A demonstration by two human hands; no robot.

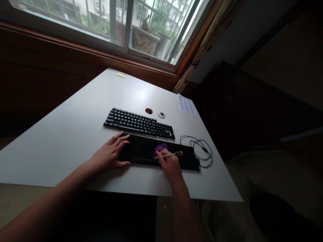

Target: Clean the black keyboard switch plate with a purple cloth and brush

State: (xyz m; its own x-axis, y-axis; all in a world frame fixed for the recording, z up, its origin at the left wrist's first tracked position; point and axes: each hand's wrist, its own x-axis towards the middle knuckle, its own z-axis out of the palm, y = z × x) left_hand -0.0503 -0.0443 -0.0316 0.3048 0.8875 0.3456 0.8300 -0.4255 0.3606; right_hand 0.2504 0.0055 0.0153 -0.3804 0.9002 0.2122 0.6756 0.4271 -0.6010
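A dark keyboard (186, 155) lies near the front of the white table, its surface too dark to make out well. My left hand (111, 151) spans its left end, fingers at the far edge and thumb at the near edge, holding it. Over the keyboard's middle, my right hand (170, 164) is closed in a pinch on a slim pale stick (173, 154) with a grey outer end. A purple cloth (161, 148) sits at the stick's other end, under my fingertips. Whether the cloth is wrapped round the tip is hidden.
Behind lies a second black keyboard part (138, 121) full of keycaps. A thin black cable (207, 151) coils at the right. Further back are a round hole (149, 111), a white ring-shaped cover (161, 115), printed paper (187, 105) and yellow notes (121, 75), below a window.
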